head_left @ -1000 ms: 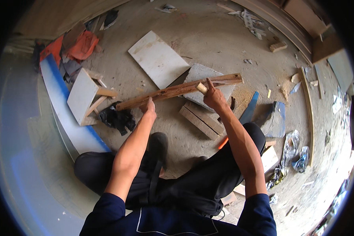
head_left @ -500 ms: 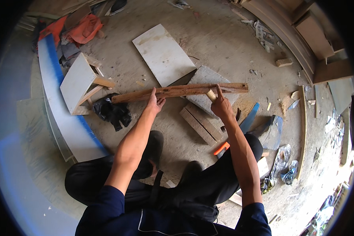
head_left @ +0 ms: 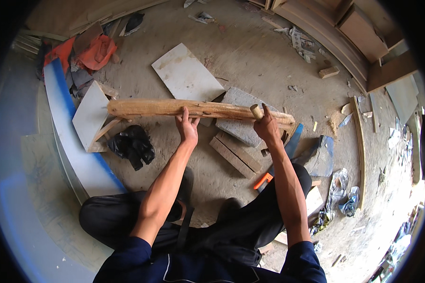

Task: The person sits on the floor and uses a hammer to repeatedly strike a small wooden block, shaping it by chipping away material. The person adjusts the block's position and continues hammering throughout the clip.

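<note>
The right hand (head_left: 267, 129) covers part of a wooden handle (head_left: 256, 111) as the forearm (head_left: 290, 193) blocks part of a saw (head_left: 294, 141). A plank (head_left: 217, 109) masks parts of a slab (head_left: 241, 132) and stool (head_left: 89, 117); a cabinet (head_left: 361, 35) runs out of frame, debris (head_left: 394, 254) blurring in glare.

Right grip (head_left: 267, 127) curled, arms (head_left: 159, 198) outstretched

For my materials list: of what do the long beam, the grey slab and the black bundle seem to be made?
The long beam looks like bare wood: grain and cracks show. The grey slab, speckled and matte, is probably unpainted concrete. The black bundle, crumpled and glossy, may be thin plastic.
</note>
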